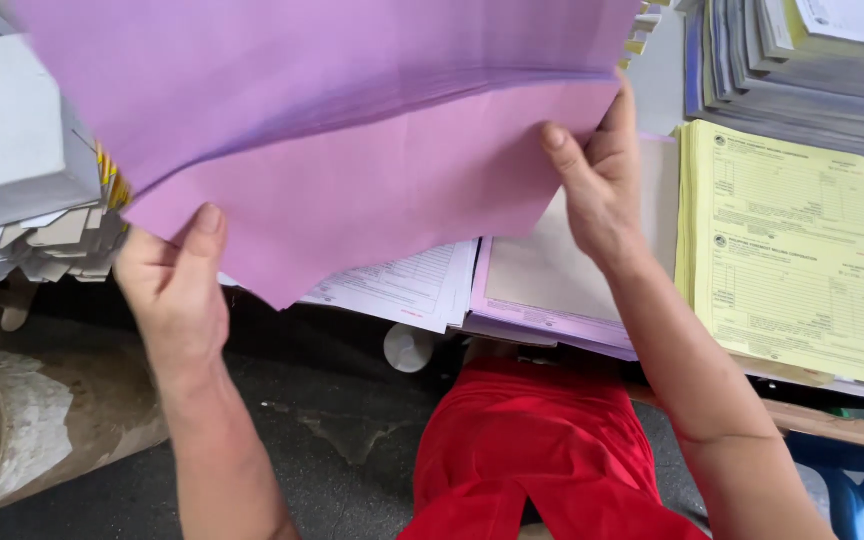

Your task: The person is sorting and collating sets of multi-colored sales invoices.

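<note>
A: Item 1?
B: Stack of purple sheets [332, 130], lifted, filling the upper left and centre of the frame. Left hand [174, 290] pinches its lower left edge, thumb on top; right hand [597, 175] pinches the right corner.

A: Risk?
B: Loose sheets sag between the 2 grips; they could likely slip, fan out or crease.

A: Surroundings?
B: Yellow printed forms [792, 260] at right; white and lilac forms [472, 285] below centre; grey paper piles [802, 70] upper right; white box [2, 130] upper left. All crowd the landing space.
</note>
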